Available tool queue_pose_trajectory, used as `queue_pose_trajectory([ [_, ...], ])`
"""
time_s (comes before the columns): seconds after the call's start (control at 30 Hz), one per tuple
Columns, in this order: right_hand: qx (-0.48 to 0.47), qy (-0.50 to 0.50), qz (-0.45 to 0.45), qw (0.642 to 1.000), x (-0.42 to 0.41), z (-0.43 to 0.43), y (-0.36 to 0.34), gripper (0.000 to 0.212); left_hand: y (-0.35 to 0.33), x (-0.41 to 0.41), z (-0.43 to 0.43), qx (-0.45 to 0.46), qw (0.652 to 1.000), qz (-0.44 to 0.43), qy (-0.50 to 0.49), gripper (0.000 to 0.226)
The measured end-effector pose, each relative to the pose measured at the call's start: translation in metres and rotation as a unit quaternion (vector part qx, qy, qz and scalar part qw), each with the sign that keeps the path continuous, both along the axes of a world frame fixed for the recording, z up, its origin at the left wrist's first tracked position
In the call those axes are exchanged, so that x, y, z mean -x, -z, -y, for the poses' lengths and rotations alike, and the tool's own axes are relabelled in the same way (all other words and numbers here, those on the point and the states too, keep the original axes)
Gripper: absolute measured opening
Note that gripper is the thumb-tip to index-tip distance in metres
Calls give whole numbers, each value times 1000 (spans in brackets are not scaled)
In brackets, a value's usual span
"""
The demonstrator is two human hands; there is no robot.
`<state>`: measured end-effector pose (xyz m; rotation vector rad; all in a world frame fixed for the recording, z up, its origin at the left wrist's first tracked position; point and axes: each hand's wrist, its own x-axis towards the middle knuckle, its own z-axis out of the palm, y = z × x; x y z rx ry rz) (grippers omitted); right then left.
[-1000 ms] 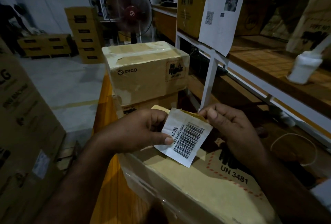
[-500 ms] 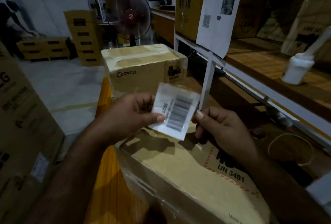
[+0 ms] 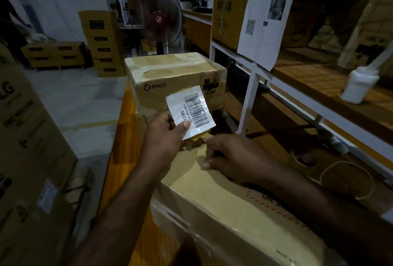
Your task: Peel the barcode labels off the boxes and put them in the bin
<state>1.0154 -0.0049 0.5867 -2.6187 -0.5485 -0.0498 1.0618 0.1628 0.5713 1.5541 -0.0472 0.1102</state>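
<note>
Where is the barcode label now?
The barcode label is mid-frame in the head view, pinched by the left hand above the near box, in front of the PICO box.

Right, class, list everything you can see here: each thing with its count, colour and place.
barcode label: 1, white, held up before the PICO box
PICO box: 1, tan, behind the near box
near box: 1, tan, under the hands
pedestal fan: 1, black, red hub, background
printed sheet: 1, white, hanging on the rack
rack: 1, white frame, right
bottle: 1, white, on right shelf
LG carton: 1, brown, left
left hand: 1, pinches the label
right hand: 1, fingers curled, rests on near box
</note>
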Motion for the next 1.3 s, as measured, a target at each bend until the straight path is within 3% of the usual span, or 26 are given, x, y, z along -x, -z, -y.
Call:
queue_pose_trajectory([
  [0.13,19,1,27,999,-23,-22,0,25,2,-4,-4,33,999,-3,-20,19],
  [0.33,49,-25,-66,996,17,23,-2,14,7,-13,-12,108,993,-18,-41,19],
  [0.47,30,-26,-84,996,9,23,-9,16,12,-16,-8,65,998,-13,-19,19],
  [0.63,-1,-23,-21,1000,-30,-6,-3,21,12,-17,-2,15,1000,-3,-14,15],
  [0.83,16,-66,-17,998,9,17,3,18,15,-17,-8,69,997,2,-23,18],
  [1.03,-27,2,11,1000,-18,19,2,12,11,-18,0,35,999,-5,-17,20],
  [1.17,-22,-44,12,999,-15,-14,9,20,10,-14,-5,58,998,-8,-28,19],
  [1.3,1,-69,-7,998,8,12,5,17,10,-13,-10,86,996,-9,-29,20],
])
